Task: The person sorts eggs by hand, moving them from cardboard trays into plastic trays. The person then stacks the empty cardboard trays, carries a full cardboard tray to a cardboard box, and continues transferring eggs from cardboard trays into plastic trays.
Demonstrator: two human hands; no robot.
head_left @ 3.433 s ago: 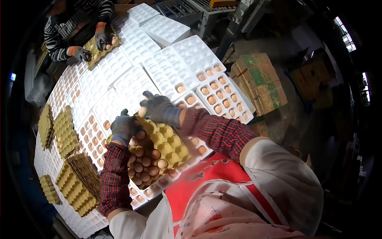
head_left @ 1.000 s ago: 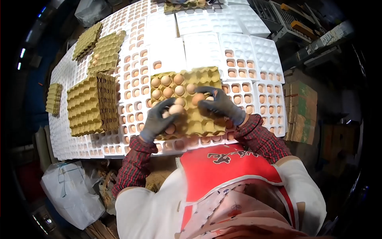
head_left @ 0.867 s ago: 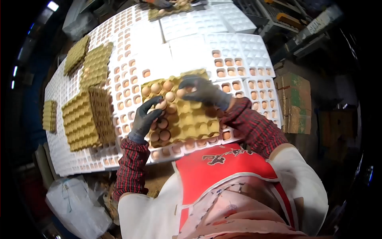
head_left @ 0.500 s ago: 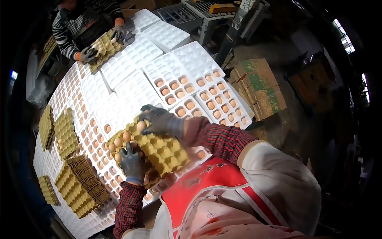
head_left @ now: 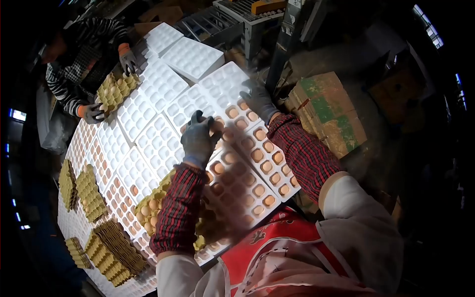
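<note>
My left hand [head_left: 199, 138], in a dark grey glove, is curled around an egg [head_left: 216, 125] above the white moulded trays. To its right, my gloved right hand [head_left: 261, 100] reaches over a white tray [head_left: 222, 74] at its far right side. Its fingers bend down towards the cells, and whatever they hold is hidden. Brown eggs [head_left: 232, 113] sit in the cells just below that hand. Beneath my left forearm lies a yellowish pulp egg tray [head_left: 166, 185], partly covered by the sleeve, with several eggs [head_left: 154, 204] at its left end.
Across the table, a co-worker's gloved hands [head_left: 93, 113] are by another pulp tray [head_left: 116, 91] with eggs. Stacked pulp trays [head_left: 114, 252] stand at the left. A cardboard box [head_left: 326, 111] lies right of the table, near a metal post [head_left: 284, 47] and a roller conveyor [head_left: 210, 24].
Both my hands have left the pulp tray and moved over the white trays, the right one farther out. The egg-filled cells there show more eggs. The co-worker's hands have spread away from their tray.
</note>
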